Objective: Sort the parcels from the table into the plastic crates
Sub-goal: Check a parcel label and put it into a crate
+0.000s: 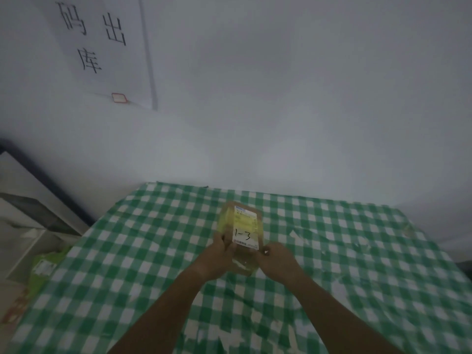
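Note:
A small brown cardboard parcel (241, 226) wrapped in yellowish clear tape is held over the middle of the green-and-white checked table (357, 264). Its white label carries the handwritten mark "1-3". My left hand (219, 256) grips the parcel's left near edge, thumb on the label side. At the parcel's right near corner my right hand (278, 261) pinches the edge. The parcel's near end is partly hidden by both hands. No crate shows in this view.
A white wall stands right behind the table, with a paper sign (94, 39) of black characters at upper left. Left of the table, low down, lie a greenish package (44, 267) and a dark-framed rack (30, 208).

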